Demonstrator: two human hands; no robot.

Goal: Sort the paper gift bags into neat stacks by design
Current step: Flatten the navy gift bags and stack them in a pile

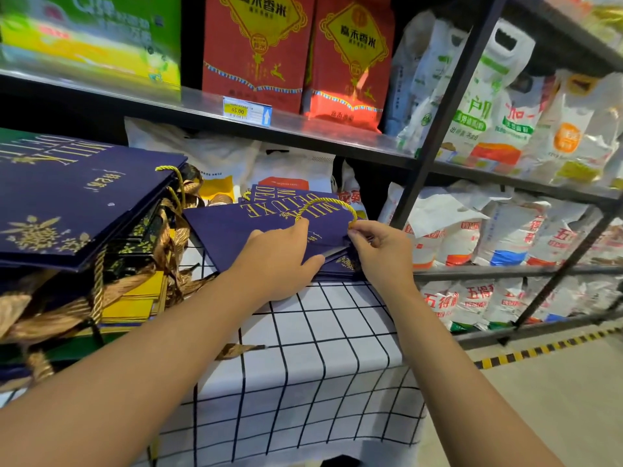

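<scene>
A flat navy gift bag with gold lettering [232, 227] lies on top of a small stack of like bags at the far side of the checked table [323, 335]. My left hand [279, 261] rests flat on this bag, thumb under its near edge. My right hand [381, 251] pinches the end of the bag's yellow rope handle [325, 202], which arches over the lettering. A tall untidy pile at the left has a large navy bag [67, 200] on top, with black-and-gold and yellow bags and gold ribbon handles [168, 237] under it.
A black metal shelf rack [435, 136] stands behind and to the right of the table, loaded with red rice packs [256, 45] and white rice sacks [499, 106]. Yellow-black hazard tape [539, 348] marks the floor at the right.
</scene>
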